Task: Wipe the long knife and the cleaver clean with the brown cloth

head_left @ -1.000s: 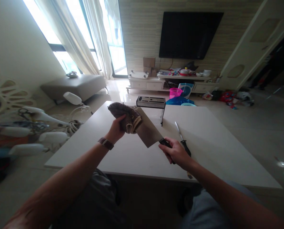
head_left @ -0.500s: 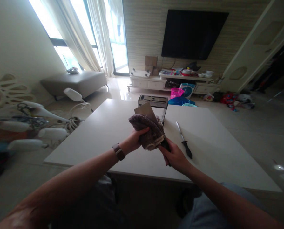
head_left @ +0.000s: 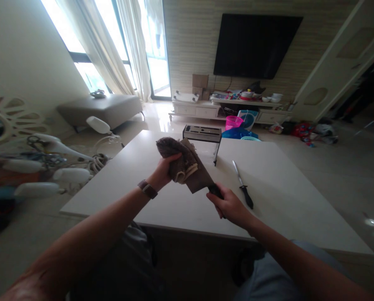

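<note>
far l: white lamp shades (head_left: 72, 175) nr a coiled cable (head_left: 98, 163), w/ a grey bench (head_left: 102, 109) farther back. then the white table (head_left: 127, 159), mid-view. l wrist has a brown watch (head_left: 147, 189); l hand (head_left: 163, 172) is closed on a bunched brown cloth (head_left: 176, 161), thumb on top, above the tabletop. cloth touches the cleaver's blade & hides pt of it. cleaver (head_left: 201, 179) is held above the table too, btwn the 2 hands, tilted: blade up-l, handle down-r. slotted holder (head_left: 202, 133) stands just behind, nr the table's far edge. r hand (head_left: 231, 203) grips the cleaver's blk handle, fingers wrapped round. r of that, a sharpening steel (head_left: 245, 192) lies on the table, blk handle twd the person. behind: pink basket (head_left: 233, 122), blk tv (head_left: 256, 46) on the wall; far r, red bags (head_left: 301, 129) on the floor.
</note>
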A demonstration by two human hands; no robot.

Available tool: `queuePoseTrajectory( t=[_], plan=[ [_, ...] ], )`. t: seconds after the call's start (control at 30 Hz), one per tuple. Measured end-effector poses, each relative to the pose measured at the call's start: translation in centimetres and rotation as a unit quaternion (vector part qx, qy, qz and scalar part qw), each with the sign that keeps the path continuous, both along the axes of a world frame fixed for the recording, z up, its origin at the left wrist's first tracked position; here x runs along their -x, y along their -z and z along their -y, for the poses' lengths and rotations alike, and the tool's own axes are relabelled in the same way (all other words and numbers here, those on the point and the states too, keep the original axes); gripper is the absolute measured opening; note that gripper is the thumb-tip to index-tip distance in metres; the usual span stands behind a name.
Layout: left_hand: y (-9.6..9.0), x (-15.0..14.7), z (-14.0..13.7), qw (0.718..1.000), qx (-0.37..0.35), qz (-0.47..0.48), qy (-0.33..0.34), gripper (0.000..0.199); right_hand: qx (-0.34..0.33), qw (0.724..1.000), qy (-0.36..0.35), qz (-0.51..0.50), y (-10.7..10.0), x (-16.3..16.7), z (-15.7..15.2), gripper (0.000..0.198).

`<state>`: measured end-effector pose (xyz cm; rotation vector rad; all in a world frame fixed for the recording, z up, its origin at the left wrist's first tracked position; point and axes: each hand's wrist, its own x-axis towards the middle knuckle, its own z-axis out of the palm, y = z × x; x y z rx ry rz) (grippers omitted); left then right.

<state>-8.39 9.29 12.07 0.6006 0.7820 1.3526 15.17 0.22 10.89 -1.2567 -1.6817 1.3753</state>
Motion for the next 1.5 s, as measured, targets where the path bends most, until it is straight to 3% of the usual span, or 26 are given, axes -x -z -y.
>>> queuePoseTrajectory(
  t=[0.23, 0.37, 0.5, 0.57, 0.73, 0.93, 1.13, 1.27, 1.37, 1.5],
  plan=[
    [-0.6, 3.5, -1.8, 0.998, -0.035, -0.036, -0.024, 0.031, 0.020, 1.000, -0.013, 0.007, -0.4, -0.8, 0.2, 0.025],
    [-0.7, 6.1, -1.4, 0.986, -0.070, -0.140, 0.064, 0.043, 0.035, 0.998, -0.046, 0.032, -0.8, -2.0, 0.0, 0.026],
    [-0.6, 7.1, 0.0, 0.943, -0.077, -0.263, 0.188, 0.058, 0.064, 0.993, -0.081, 0.065, -0.9, -2.7, -0.1, 0.028],
    [-0.5, 6.9, 0.6, 0.928, -0.079, -0.298, 0.211, 0.062, 0.077, 0.991, -0.089, 0.066, -0.8, -2.8, 0.1, 0.028],
    [-0.2, 6.8, 0.3, 0.943, -0.079, -0.290, 0.141, 0.065, 0.081, 0.993, -0.077, 0.038, -0.4, -2.4, 0.3, 0.031],
    [0.1, 9.3, -1.2, 0.961, -0.075, -0.256, 0.075, 0.054, 0.071, 0.995, -0.060, 0.029, -0.5, -2.3, -0.2, 0.032],
    [0.5, 9.6, -0.8, 0.959, -0.081, -0.241, 0.124, 0.051, 0.069, 0.996, -0.050, 0.037, -0.7, -2.8, -0.5, 0.029],
    [0.5, 7.5, 0.1, 0.931, -0.093, -0.287, 0.205, 0.056, 0.078, 0.993, -0.073, 0.057, -0.9, -2.7, -0.3, 0.028],
    [0.5, 6.6, 0.0, 0.927, -0.098, -0.310, 0.186, 0.064, 0.080, 0.992, -0.075, 0.058, -0.8, -2.6, -0.2, 0.027],
    [0.9, 7.4, -1.3, 0.945, -0.083, -0.289, 0.125, 0.063, 0.063, 0.996, -0.058, 0.038, -0.9, -2.3, -0.1, 0.028]
  ],
)
